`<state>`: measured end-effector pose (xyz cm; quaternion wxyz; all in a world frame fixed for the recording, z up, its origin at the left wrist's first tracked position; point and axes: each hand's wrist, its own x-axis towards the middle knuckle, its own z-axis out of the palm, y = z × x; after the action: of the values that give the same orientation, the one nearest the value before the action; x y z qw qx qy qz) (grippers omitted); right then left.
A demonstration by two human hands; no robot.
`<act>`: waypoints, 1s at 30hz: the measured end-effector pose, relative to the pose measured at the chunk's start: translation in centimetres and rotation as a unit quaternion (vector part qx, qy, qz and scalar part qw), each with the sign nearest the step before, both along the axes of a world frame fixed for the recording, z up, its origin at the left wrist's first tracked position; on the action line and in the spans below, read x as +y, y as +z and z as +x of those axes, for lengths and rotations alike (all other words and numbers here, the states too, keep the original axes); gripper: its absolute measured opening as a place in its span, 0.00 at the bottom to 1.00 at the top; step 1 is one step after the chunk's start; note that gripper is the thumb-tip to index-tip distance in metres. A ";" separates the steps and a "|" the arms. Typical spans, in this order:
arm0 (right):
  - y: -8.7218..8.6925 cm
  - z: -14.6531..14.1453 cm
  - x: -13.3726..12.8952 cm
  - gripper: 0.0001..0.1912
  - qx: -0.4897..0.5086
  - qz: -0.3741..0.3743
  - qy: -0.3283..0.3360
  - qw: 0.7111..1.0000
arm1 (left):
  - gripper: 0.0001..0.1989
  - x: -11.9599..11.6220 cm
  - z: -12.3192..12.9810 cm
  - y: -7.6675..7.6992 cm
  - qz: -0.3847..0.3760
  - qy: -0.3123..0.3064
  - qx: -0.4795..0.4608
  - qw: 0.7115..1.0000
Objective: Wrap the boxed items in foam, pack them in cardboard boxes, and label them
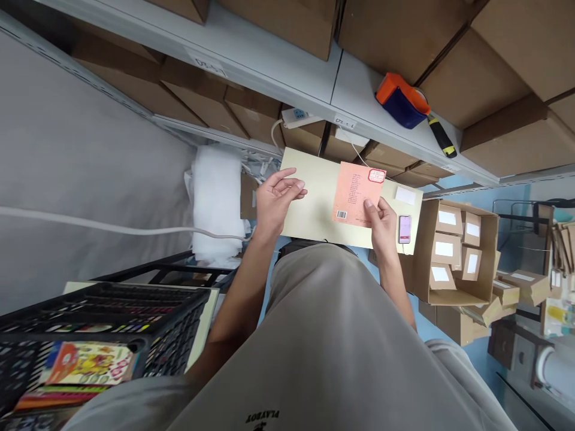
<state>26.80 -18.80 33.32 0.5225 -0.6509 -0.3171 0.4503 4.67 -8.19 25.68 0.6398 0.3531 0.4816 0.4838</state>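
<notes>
My right hand [382, 222] grips a square pink book [358, 194] at its lower right edge, thumb on top and the other fingers partly hidden behind. The book's face shows lines of small print, a barcode at the lower left and a red-and-white label at the upper right corner. To the left, apart from the book, my left hand [281, 197] is raised over the edge of a pale yellow table [309, 218], fingers loosely bent and apart, holding nothing. On the table's right side lie a phone [405, 229] with a lit screen and a white paper slip [405, 196].
An open carton [422, 263] of smaller labelled boxes stands right of the table. A black crate [175, 335] with books is at the lower left. White wrapping sheets [215, 203] hang left. Above runs a shelf [305, 78] with boxes, a tape dispenser [402, 100] and a yellow-black cutter [441, 136].
</notes>
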 end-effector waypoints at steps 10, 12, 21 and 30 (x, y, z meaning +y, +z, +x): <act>0.1 -3.1 1.2 0.27 -0.033 -0.011 0.024 0.999 | 0.26 1.2 -2.9 -1.4 -0.005 0.037 -0.005 0.999; 0.1 -3.6 1.4 0.27 -0.035 -0.013 0.022 0.999 | 0.24 1.6 -3.4 -1.7 -0.002 0.051 -0.004 0.999; 0.1 -4.6 1.9 0.27 -0.034 -0.013 0.028 0.999 | 0.26 3.4 -5.7 -3.3 0.013 0.099 0.032 0.994; -0.1 -4.0 1.3 0.27 -0.015 -0.009 0.018 1.000 | 0.37 2.1 -3.3 -2.6 0.036 0.078 0.014 0.996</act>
<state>22.78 -17.46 33.25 0.5034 -0.6564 -0.3323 0.4531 1.36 -6.04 23.06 0.5805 0.3440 0.4985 0.5442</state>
